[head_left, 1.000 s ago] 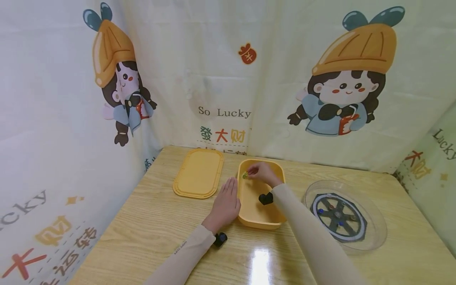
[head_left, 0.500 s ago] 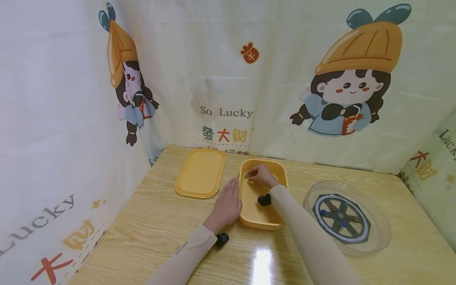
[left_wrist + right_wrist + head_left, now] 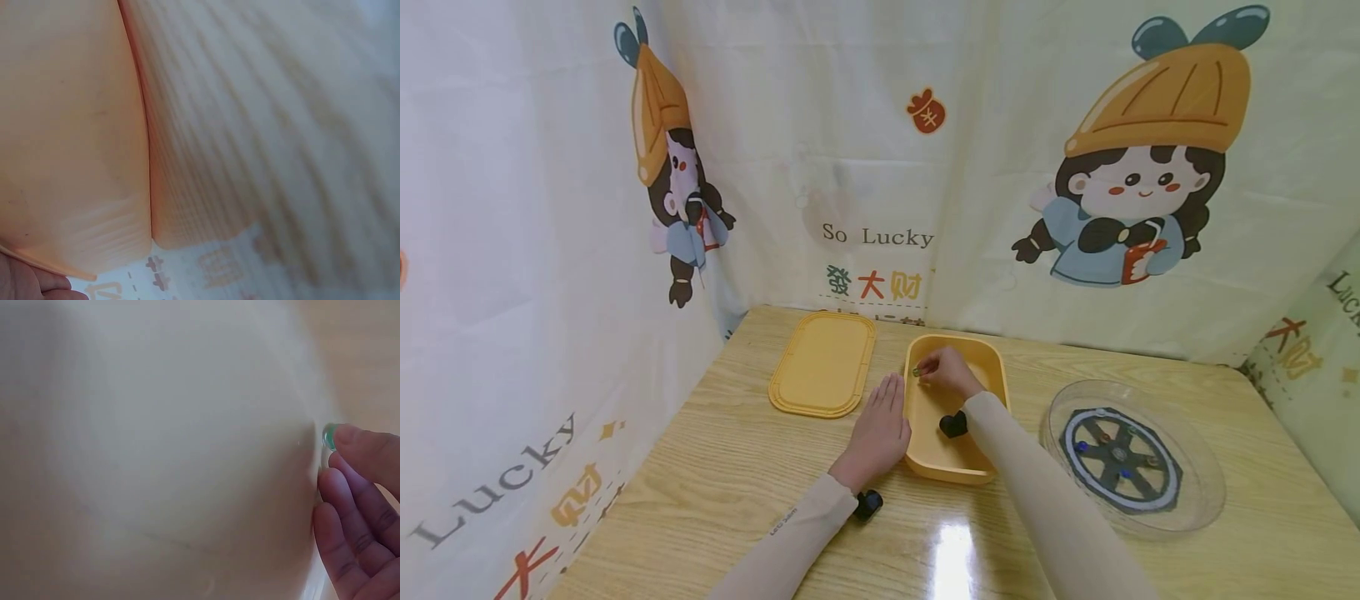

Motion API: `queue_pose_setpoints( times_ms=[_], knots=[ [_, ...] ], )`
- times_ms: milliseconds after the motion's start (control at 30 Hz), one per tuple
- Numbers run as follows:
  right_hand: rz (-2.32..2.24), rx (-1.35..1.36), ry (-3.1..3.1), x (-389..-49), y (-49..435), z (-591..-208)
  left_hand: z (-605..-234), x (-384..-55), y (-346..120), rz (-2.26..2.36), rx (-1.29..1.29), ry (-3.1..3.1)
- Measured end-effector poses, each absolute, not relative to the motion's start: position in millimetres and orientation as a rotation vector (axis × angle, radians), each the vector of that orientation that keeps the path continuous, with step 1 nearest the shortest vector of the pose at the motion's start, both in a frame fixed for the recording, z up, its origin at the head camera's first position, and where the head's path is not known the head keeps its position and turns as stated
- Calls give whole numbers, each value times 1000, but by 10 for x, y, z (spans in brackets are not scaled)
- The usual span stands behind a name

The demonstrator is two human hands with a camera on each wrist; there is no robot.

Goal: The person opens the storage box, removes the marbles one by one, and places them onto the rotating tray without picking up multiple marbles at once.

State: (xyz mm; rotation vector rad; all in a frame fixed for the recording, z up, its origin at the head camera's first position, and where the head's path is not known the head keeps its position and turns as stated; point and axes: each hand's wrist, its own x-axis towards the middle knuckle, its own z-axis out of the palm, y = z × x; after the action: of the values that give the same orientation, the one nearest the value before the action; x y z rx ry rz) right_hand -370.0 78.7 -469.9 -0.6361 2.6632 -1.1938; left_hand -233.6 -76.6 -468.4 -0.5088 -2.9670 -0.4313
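Pinching a small green marble at the tip of the thumb, the right hand reaches down into a yellow tub, with the marble near the tub's left wall (whether it touches the wall, I cannot tell). The left hand holds nothing; its fingers lie straight and close together along the outside of that same wall. To the left of the tub, a yellow lid lies flat on the wooden table. Over to the right, near the right forearm, sits a round clear dish with a dark spoked wheel inside, small coloured balls dotted about on it. Behind everything hangs a pale curtain printed with cartoon figures
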Motion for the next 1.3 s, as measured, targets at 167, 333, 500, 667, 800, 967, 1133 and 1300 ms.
queue_pose_setpoints(
  times_ms=[167,333,500,667,800,967,1133,1300],
  knots=[
    [-1202,-636,2653,-3697,782,-4707,-4696,-2337,-758,-435,-510,-2967],
    [-1193,-621,2647,-3694,786,-4718,-4707,-2340,-753,-431,-506,-2977],
    [-1190,-624,2630,-3697,799,-4742,-4717,-2342,-746,-431,-507,-2977],
    [-1194,-662,2609,-3697,811,-4747,-4733,-2342,-744,-430,-511,-2971],
    [-1172,-716,2599,-3694,808,-4750,-4735,-2341,-748,-435,-511,-2970],
    [-1147,-771,2603,-3683,791,-4763,-4719,-2336,-755,-445,-503,-2978],
    [-1114,-766,2618,-3675,771,-4774,-4710,-2337,-760,-450,-497,-2993],
    [-1053,-776,2638,-3675,757,-4767,-4707,-2352,-759,-429,-496,-2990]
  ],
)
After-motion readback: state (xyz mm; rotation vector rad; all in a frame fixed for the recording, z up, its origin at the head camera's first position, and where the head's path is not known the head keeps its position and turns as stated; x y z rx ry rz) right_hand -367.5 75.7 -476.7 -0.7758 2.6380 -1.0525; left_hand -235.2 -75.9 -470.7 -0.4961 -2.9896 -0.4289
